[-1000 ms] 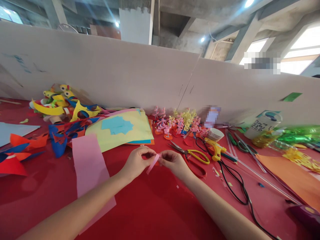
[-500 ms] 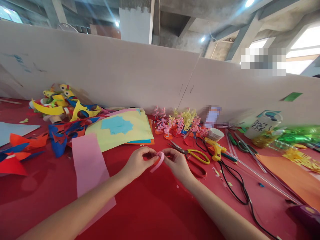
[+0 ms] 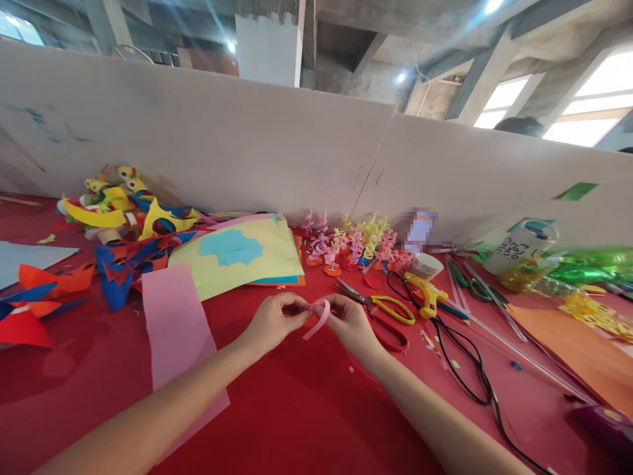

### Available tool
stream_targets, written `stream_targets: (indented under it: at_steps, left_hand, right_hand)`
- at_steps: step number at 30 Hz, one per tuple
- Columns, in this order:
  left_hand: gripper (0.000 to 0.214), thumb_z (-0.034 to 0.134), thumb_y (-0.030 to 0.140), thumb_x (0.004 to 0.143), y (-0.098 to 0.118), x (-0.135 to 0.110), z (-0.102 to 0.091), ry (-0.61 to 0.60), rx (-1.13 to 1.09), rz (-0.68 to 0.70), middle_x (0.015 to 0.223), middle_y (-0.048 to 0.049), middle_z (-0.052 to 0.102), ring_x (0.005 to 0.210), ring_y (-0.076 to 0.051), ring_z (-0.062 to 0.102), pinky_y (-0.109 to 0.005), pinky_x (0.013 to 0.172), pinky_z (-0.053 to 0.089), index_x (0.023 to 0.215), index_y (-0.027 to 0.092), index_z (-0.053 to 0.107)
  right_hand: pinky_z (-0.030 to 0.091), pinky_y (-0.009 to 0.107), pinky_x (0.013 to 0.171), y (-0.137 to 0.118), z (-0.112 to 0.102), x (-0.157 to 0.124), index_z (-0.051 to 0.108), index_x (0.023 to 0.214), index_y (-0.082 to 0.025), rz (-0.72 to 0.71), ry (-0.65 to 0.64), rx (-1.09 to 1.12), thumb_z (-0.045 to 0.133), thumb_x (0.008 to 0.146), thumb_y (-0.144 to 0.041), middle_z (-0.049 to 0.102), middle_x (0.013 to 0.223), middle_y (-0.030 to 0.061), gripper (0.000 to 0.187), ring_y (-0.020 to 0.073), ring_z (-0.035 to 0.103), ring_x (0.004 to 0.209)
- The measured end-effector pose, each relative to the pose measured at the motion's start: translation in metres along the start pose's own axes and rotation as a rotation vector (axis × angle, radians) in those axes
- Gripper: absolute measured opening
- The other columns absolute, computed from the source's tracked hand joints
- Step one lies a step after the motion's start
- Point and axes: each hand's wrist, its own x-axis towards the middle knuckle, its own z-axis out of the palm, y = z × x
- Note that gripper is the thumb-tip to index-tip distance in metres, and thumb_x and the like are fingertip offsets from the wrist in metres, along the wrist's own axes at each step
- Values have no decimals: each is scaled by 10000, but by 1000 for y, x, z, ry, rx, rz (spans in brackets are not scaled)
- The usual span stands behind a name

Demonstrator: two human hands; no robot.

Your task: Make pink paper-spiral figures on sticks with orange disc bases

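Note:
Over the red table, both hands meet fingertip to fingertip around a narrow pink paper strip (image 3: 320, 319). It curves in a loop, and its loose end hangs down between them. My left hand (image 3: 279, 320) pinches the strip from the left; a small orange piece (image 3: 312, 320) shows beside its fingertips. Closed on the strip's other side is my right hand (image 3: 350, 324), with its fingertips partly hidden behind the loop. Just right of that hand lie scissors (image 3: 378, 303) with yellow and red handles. A pink paper sheet (image 3: 180, 330) lies by my left forearm.
Behind the hands stand several curled pink and yellow paper pieces (image 3: 363, 241). Stacked paper (image 3: 237, 264) lies at back left, near blue and red cutouts (image 3: 116, 270). A yellow glue gun (image 3: 426, 295) with a black cord sits right. A white partition (image 3: 222, 145) borders the table.
The loop of the pink strip has shifted slightly right and turned, its loose end now angled a little further right. Both hands stay nearly in place.

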Motion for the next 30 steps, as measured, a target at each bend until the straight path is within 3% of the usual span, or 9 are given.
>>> stream_targets:
  at_steps: [15, 24, 27, 30]
  left_hand:
    - [212, 597, 365, 741, 2, 0, -1, -33, -22, -31, 703, -26, 667, 689, -175, 604, -275, 658, 461, 707, 174, 683]
    - [121, 612, 265, 727, 1, 1, -4, -55, 26, 55, 741, -40, 678, 706, -170, 617, -273, 686, 470, 726, 180, 698]
    - [131, 622, 283, 720, -1, 1, -4, -41, 47, 53, 736, -46, 683, 709, -176, 622, -280, 684, 473, 712, 178, 701]
    - [135, 617, 283, 713, -4, 2, -3, -44, 23, 23, 711, -38, 684, 680, -173, 623, -279, 661, 474, 686, 174, 690]
  right_hand:
    - [459, 272, 641, 1, -1, 1, 623, 755, -160, -10, -13, -26, 625, 720, -369, 642, 720, 35, 212, 160, 584, 675]
    - [458, 262, 619, -1, -2, 1, 651, 734, -176, -69, 3, -83, 633, 722, -374, 660, 702, 28, 199, 162, 590, 668]
    - [417, 240, 525, -1, -5, 2, 634, 626, -170, -2, 36, -83, 696, 655, -398, 617, 569, 0, 238, 130, 538, 534]
    - [384, 226, 445, 0, -7, 5, 609, 549, -162, 138, -18, 93, 660, 669, -482, 569, 464, -14, 345, 98, 483, 416]
